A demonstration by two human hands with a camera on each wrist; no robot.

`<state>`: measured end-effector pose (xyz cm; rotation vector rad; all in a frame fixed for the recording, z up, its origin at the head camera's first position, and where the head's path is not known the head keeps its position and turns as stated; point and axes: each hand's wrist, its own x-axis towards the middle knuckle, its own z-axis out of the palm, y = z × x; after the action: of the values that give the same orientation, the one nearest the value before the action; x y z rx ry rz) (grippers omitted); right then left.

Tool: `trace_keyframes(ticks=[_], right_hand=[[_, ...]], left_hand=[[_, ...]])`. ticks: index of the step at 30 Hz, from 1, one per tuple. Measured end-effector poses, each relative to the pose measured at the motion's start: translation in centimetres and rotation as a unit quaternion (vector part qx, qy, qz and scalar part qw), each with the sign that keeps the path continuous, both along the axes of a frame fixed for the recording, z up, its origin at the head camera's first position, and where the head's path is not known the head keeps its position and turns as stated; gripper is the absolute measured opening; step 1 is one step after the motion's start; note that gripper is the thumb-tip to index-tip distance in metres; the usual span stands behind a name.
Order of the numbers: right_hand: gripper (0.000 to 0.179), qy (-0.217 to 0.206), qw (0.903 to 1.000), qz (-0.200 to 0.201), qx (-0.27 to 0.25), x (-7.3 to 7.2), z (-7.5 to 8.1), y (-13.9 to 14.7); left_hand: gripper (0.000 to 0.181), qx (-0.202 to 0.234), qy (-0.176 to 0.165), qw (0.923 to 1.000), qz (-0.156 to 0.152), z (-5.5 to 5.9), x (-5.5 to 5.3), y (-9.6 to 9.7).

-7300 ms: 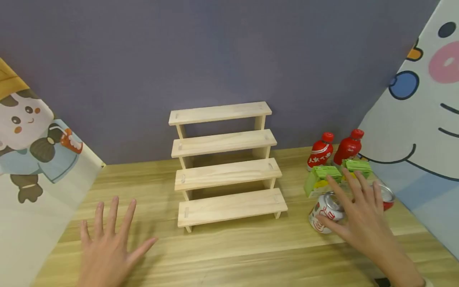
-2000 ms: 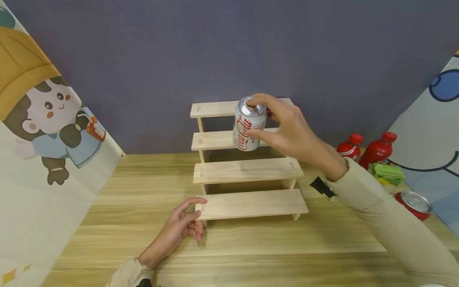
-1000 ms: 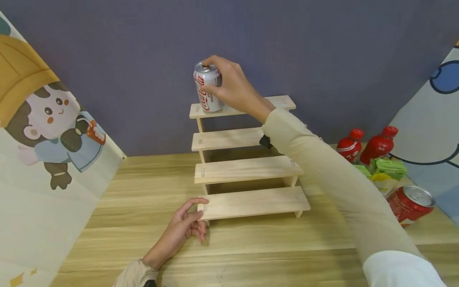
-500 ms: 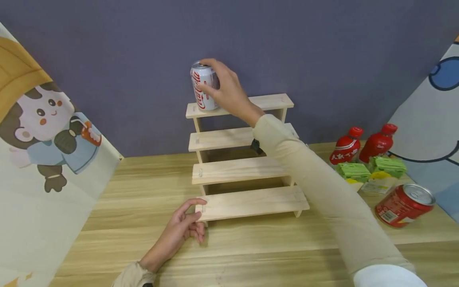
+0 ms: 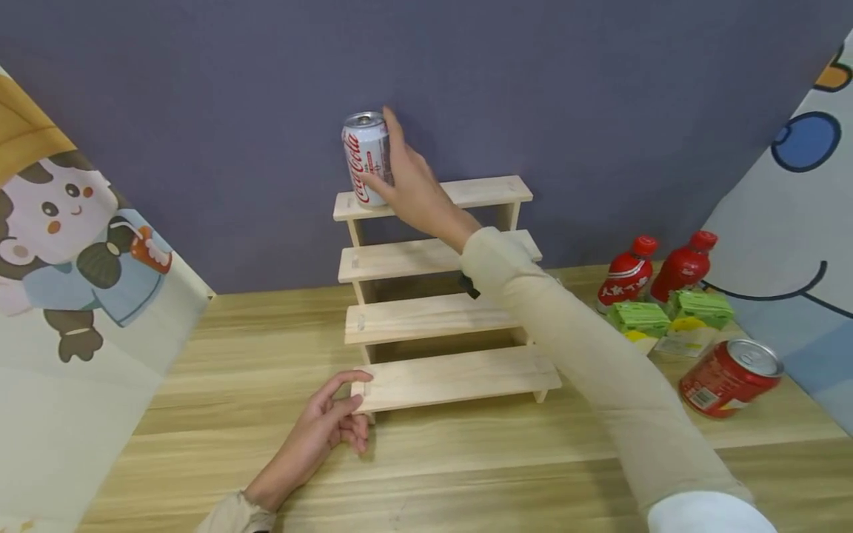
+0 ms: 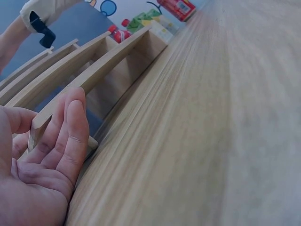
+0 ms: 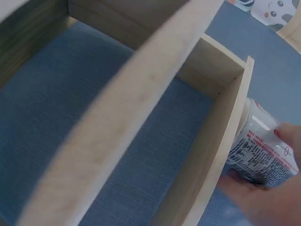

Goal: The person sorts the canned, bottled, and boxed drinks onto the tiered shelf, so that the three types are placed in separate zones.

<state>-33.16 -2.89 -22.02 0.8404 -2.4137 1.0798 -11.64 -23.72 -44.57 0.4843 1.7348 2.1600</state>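
Head view. The white can stands upright at upper centre, on the left end of the rack's top board. The right hand's index finger, bent over the lid half a second ago, is now straight beside the rim; the thumb lies across the front. The hand is loosely spread around the can, though whether its pads still touch cannot be told. Placing therefore appears nearly complete, with release begun. At lower centre the left hand still pinches the lowest board's left end between index finger and thumb, probably steadying the rack. A red can, green cartons and red bottles stand at right.

Hidden parts. The right sleeve covers the right portions of the middle boards; the can conceals most remaining right fingers. In the right wrist view the hand is cut off at the right edge; the left wrist view omits the white can.
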Motion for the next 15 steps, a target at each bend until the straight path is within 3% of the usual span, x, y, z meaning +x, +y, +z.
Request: trace_keyframes(ticks=[7,15], right_hand=[[0.090,-0.003,0.9943,-0.085,0.065,2.1,-1.0,1.4],[0.073,0.030,0.9926,-0.092,0.074,3.8,-1.0,3.9]], left_hand=[[0.038,0.005,0.004,1.0000,-0.002,0.0,0.2,0.0],[0.039,0.016,0.017,0.9996,-0.014,0.1,0.3,0.0]])
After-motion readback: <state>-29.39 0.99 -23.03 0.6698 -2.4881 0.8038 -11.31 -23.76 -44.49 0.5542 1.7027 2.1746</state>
